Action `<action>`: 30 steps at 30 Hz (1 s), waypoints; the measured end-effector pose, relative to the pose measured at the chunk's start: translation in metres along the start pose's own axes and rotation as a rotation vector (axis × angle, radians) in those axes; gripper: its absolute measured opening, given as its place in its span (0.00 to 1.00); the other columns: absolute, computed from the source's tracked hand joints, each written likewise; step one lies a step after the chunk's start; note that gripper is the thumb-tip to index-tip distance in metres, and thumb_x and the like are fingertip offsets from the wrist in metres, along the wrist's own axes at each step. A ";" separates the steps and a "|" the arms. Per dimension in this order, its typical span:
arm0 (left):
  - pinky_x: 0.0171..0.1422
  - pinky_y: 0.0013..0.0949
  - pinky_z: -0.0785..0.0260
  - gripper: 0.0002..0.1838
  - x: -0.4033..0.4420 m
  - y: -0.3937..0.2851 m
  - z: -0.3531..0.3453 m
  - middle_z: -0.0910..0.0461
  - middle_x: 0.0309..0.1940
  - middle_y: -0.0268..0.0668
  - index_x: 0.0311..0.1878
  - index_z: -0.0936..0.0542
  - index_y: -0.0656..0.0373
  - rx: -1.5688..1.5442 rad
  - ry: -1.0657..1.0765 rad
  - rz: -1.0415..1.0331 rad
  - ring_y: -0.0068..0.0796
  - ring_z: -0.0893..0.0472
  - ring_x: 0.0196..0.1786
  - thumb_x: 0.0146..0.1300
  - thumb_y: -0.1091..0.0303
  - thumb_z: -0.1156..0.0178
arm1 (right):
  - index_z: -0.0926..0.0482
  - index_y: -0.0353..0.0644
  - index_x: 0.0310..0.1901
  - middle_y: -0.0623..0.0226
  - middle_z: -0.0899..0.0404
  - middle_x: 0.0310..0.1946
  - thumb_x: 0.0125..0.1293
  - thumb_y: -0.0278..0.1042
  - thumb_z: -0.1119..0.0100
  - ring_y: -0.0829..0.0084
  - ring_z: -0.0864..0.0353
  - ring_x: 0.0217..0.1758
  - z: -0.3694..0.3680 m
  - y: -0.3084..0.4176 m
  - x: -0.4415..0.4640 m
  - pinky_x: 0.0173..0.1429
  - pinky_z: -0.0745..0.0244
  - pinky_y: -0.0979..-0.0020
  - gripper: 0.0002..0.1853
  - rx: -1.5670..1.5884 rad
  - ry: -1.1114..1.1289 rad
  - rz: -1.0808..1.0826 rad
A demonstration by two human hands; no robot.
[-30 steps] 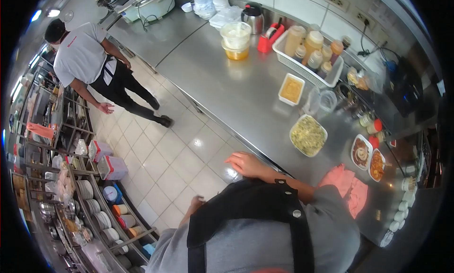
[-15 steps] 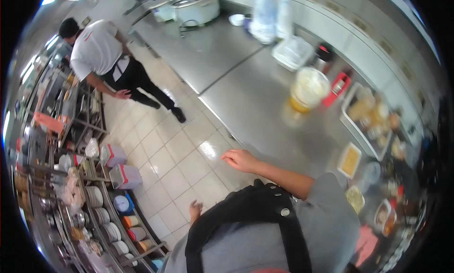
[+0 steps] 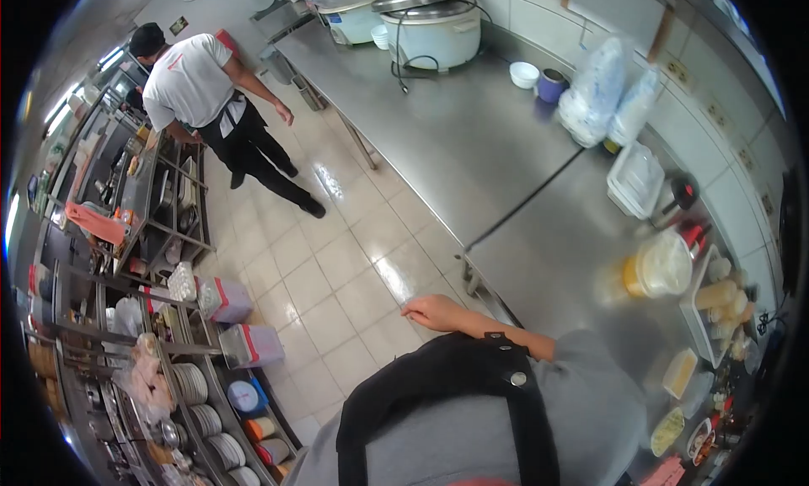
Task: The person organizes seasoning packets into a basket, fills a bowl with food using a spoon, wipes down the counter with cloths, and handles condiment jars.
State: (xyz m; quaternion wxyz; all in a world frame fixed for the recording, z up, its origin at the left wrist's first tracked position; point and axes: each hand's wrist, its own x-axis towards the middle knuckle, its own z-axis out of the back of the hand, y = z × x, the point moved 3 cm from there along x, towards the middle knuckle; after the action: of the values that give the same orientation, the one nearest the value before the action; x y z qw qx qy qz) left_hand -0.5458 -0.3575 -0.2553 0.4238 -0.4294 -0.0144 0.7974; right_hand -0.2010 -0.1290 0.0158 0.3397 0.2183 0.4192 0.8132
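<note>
My right hand (image 3: 431, 312) hangs in front of my apron, above the tiled floor and near the edge of the steel counter (image 3: 404, 141). Its fingers are loosely bent, and nothing shows in them. My left hand is out of view. To the right on the counter stands a lidded tub with yellow-orange contents (image 3: 657, 267), out of my hand's reach. A white basket of bottles (image 3: 706, 317) lies beyond it, with a tray of yellow food (image 3: 680, 373) nearer to me.
A co-worker (image 3: 202, 90) walks on the tiled floor (image 3: 329, 275) ahead on the left. Shelves with stacked plates (image 3: 192, 383) and lidded bins (image 3: 253, 345) line the left side. A rice cooker (image 3: 434, 35), wrapped cups (image 3: 594, 90) and white containers (image 3: 636, 180) stand on the counter.
The view has swung left and moved forward along the counter, so its items shift right. My left hand has left the view. The co-worker has stepped onward, arms in a new position.
</note>
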 end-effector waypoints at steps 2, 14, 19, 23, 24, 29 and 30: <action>0.55 0.45 0.24 0.23 0.076 -0.053 0.058 0.13 0.41 0.47 0.59 0.21 0.63 0.149 -0.341 -0.324 0.47 0.15 0.46 0.62 0.63 0.39 | 0.17 0.46 0.48 0.60 0.15 0.44 0.69 0.34 0.48 0.55 0.17 0.48 0.015 -0.020 0.036 0.52 0.22 0.56 0.12 -0.011 -0.024 0.009; 0.45 0.40 0.21 0.19 0.282 -0.174 0.261 0.14 0.43 0.46 0.60 0.22 0.64 -0.195 -0.197 -0.088 0.34 0.14 0.44 0.70 0.64 0.44 | 0.16 0.43 0.46 0.60 0.15 0.40 0.68 0.32 0.46 0.57 0.16 0.43 0.133 -0.116 0.340 0.48 0.22 0.59 0.11 0.002 -0.221 0.021; 0.46 0.39 0.22 0.20 0.287 -0.135 0.281 0.14 0.43 0.46 0.59 0.21 0.64 -0.129 0.011 0.236 0.36 0.14 0.43 0.70 0.62 0.44 | 0.16 0.42 0.46 0.60 0.17 0.41 0.68 0.31 0.45 0.57 0.17 0.45 0.176 -0.139 0.474 0.49 0.22 0.59 0.10 -0.085 -0.242 0.062; 0.47 0.39 0.22 0.20 0.349 -0.131 0.340 0.14 0.42 0.46 0.59 0.21 0.63 -0.123 0.071 0.284 0.37 0.14 0.43 0.70 0.60 0.44 | 0.16 0.42 0.44 0.60 0.17 0.40 0.67 0.30 0.45 0.56 0.18 0.44 0.205 -0.172 0.547 0.49 0.22 0.58 0.09 -0.228 -0.513 0.065; 0.47 0.39 0.22 0.20 0.371 -0.137 0.362 0.14 0.42 0.46 0.58 0.21 0.63 -0.124 0.078 0.279 0.37 0.15 0.43 0.70 0.60 0.44 | 0.15 0.43 0.42 0.59 0.17 0.38 0.67 0.29 0.45 0.55 0.18 0.43 0.217 -0.179 0.563 0.48 0.22 0.57 0.09 -0.278 -0.579 0.018; 0.48 0.39 0.22 0.21 0.523 -0.183 0.492 0.14 0.41 0.46 0.58 0.20 0.62 -0.084 0.072 0.204 0.38 0.15 0.43 0.70 0.58 0.44 | 0.15 0.42 0.41 0.58 0.17 0.37 0.67 0.29 0.45 0.54 0.18 0.41 0.240 -0.202 0.614 0.47 0.22 0.57 0.09 -0.167 -0.630 -0.250; 0.49 0.39 0.23 0.21 0.563 -0.205 0.525 0.14 0.41 0.46 0.58 0.20 0.62 -0.067 0.064 0.174 0.38 0.15 0.43 0.70 0.57 0.44 | 0.15 0.42 0.42 0.57 0.18 0.36 0.67 0.29 0.45 0.53 0.18 0.40 0.241 -0.207 0.622 0.46 0.22 0.57 0.09 -0.169 -0.637 -0.290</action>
State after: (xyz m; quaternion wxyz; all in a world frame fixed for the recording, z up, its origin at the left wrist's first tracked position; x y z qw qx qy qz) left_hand -0.9287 0.3400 -0.2235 0.3384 -0.4680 0.0100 0.8163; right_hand -0.3894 0.5433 0.0210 0.5819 0.3703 0.2502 0.6794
